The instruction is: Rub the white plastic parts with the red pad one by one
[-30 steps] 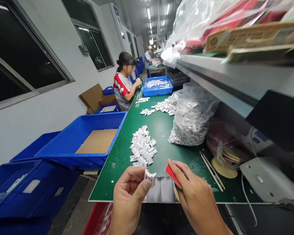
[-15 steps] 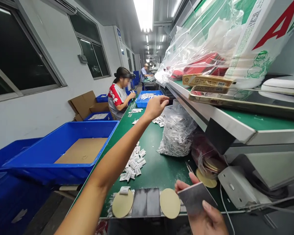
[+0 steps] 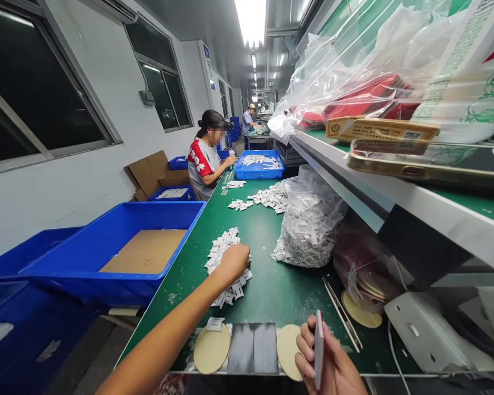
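My left hand [image 3: 235, 261] is over the heap of small white pieces [image 3: 223, 244] on the green table, its fingers curled together; whatever they grip is hidden. My right hand [image 3: 329, 362] holds a thin grey plate [image 3: 319, 351] on edge, upright, between thumb and fingers, at the table's front right. Between the hands, two dark grey plates [image 3: 253, 348] lie side by side at the front edge, flanked by a round beige disc [image 3: 211, 350] on the left and another [image 3: 288, 351] partly behind my right fingers. A single white piece [image 3: 215, 323] rests on the left disc's top.
Tweezers [image 3: 342, 315] lie right of centre. Behind them stand a clear bag of white pieces [image 3: 307, 230] and a bag with beige discs [image 3: 368, 274]. A shelf [image 3: 448, 219] overhangs the right. A large blue bin [image 3: 119, 280] sits left. A person [image 3: 208, 156] works beyond.
My left hand has come down and back from near the far blue tray to the white heap. My right hand has turned its plate from face-up to edge-on. The view has shifted slightly.
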The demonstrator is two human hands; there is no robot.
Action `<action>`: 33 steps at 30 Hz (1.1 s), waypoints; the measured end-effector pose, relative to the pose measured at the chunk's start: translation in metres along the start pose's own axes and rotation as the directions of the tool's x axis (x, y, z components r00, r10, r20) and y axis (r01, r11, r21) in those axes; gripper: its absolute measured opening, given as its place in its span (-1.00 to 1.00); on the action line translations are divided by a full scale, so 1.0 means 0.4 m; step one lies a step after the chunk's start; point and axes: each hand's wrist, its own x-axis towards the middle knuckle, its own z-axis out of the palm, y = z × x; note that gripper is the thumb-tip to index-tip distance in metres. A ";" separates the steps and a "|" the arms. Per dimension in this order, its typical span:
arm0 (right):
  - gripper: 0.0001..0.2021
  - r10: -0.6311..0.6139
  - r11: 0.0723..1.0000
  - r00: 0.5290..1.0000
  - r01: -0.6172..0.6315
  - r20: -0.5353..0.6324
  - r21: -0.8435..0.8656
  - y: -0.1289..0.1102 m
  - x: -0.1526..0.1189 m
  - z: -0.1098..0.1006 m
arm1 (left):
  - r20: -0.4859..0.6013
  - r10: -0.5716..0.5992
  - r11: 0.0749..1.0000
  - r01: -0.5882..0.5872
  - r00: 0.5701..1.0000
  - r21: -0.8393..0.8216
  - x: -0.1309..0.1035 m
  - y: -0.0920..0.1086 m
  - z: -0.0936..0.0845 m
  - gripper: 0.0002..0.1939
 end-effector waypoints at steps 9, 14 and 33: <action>-0.51 -0.048 0.995 0.995 0.040 -0.083 -0.092 0.049 -0.007 0.071 | -0.003 -0.011 0.998 0.011 1.000 -0.055 0.005 -0.015 0.022 -0.62; -0.48 -0.100 0.990 0.986 0.085 -0.137 -0.115 0.069 -0.013 0.092 | -0.074 0.047 0.968 -0.064 0.996 -0.244 0.006 -0.032 0.002 -0.66; -0.70 0.037 0.864 0.964 0.101 0.262 -0.493 0.053 -0.041 0.199 | -0.546 -0.461 0.404 -0.382 0.699 -0.831 -0.490 0.090 0.024 -0.48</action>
